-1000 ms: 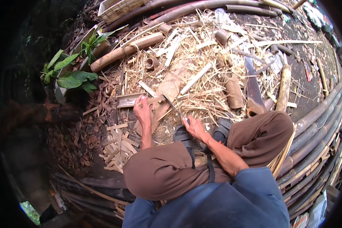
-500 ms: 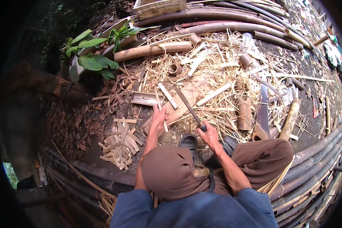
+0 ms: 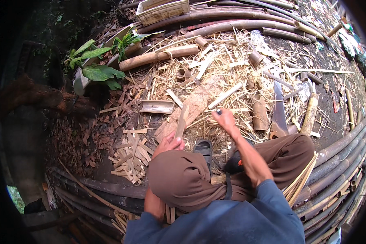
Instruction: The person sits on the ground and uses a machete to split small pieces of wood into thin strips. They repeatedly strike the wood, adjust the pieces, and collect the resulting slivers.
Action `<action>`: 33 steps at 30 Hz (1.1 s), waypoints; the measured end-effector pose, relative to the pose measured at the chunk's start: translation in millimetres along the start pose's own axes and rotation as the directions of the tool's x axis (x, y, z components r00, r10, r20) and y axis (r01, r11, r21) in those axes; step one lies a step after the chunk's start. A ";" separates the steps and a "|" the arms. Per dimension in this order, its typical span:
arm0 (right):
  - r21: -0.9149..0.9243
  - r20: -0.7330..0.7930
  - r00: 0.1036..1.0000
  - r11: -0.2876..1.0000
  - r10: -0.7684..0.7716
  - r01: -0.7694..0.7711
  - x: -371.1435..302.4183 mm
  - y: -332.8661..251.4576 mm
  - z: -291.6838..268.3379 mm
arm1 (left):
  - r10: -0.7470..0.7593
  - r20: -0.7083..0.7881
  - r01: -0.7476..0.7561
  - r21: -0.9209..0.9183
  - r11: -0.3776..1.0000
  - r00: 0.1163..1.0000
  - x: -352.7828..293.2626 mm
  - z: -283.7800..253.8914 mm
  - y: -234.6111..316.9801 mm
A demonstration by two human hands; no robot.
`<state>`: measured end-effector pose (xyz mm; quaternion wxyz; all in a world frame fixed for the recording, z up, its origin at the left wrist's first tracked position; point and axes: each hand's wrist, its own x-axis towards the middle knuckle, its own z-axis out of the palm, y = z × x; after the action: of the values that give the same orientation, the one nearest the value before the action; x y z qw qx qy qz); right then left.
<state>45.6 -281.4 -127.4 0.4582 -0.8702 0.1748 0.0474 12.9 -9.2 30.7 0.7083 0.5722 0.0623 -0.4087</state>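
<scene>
My left hand [image 3: 171,143] grips a flat bamboo strip [image 3: 181,122], held tilted above the near end of a worn wooden board [image 3: 201,94]. To its right, my right hand [image 3: 225,120] is closed around the dark handle of a knife [image 3: 219,111]; I cannot make out the blade clearly. Left of my left hand lies a heap of short bamboo strips [image 3: 130,160]. A split bamboo half [image 3: 156,106] rests hollow side up beyond them. Two pale strips lie on or beside the board, one [image 3: 175,98] at its left and another [image 3: 227,95] at its right.
Shavings [image 3: 240,49] litter the ground ahead. On the right are a handsaw [image 3: 279,107], a bamboo tube [image 3: 259,112] and a pole piece [image 3: 311,112]. Long bamboo poles [image 3: 329,150] line the right side. A leafy plant [image 3: 95,73] and plastic crate [image 3: 162,11] stand at the far left.
My left hand has drawn back toward my knee, with the strip now turned broad side to view. My right hand has risen away from my lap, and the knife blade no longer shows clearly.
</scene>
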 end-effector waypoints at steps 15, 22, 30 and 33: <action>0.823 0.277 0.954 0.485 0.115 -0.297 -32.3 -88.0 13.3 | 0.487 -0.157 -0.219 0.748 0.627 0.859 56.0 -2.5 -54.4; 0.807 0.494 0.866 0.331 0.073 -0.489 -32.8 -83.2 11.2 | 0.578 -0.291 -0.317 0.610 0.726 0.762 60.2 6.8 -77.0; 0.536 0.317 0.923 0.761 0.220 -0.366 -33.5 -64.5 32.3 | 0.461 -0.393 -0.036 0.729 0.684 0.796 41.2 -16.7 -83.0; 0.499 0.310 0.930 0.799 0.197 -0.335 -44.8 -35.3 28.0 | 0.676 -0.552 -0.043 0.758 0.651 0.488 23.0 -93.0 -119.1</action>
<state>18.2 -228.6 -105.1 0.6924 -0.6580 0.2450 0.1661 -14.1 57.9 -103.9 0.4230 0.8978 0.0955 0.0762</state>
